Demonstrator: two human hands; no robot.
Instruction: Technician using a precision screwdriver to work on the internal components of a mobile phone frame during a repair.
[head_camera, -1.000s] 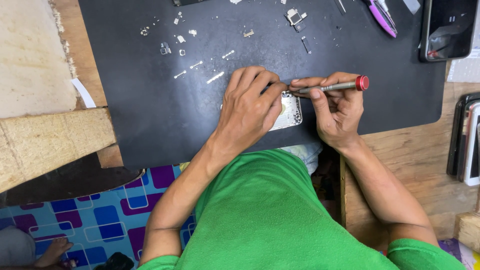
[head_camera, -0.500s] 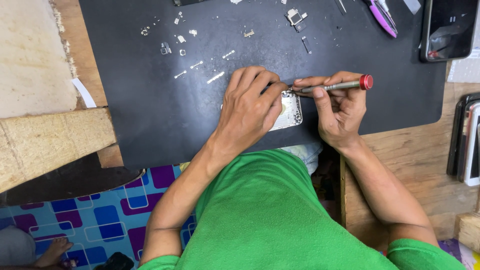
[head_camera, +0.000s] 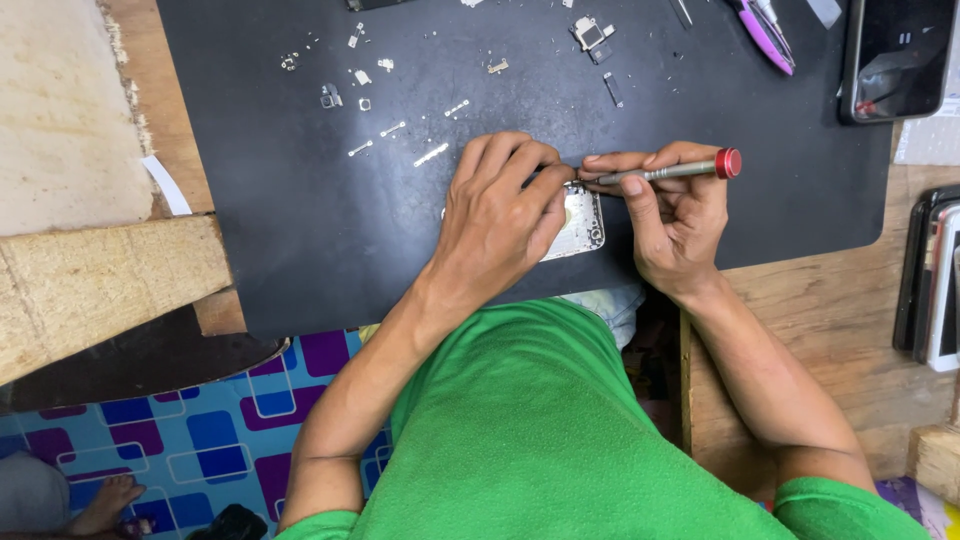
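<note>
Small screws and brackets (head_camera: 400, 128) are scattered loose on the black mat (head_camera: 300, 230) at the left, well apart from the work. Near the mat's front edge a silver phone housing (head_camera: 580, 225) is pressed flat under the left hand (head_camera: 500, 215), whose fingers are closed over it, while a red-capped screwdriver (head_camera: 670, 171) is pinched in the right hand (head_camera: 675, 215), its tip hidden at the housing's upper edge. A slip of the tip could gouge the housing or the left fingers, and a freed screw could be lost among the strewn parts
</note>
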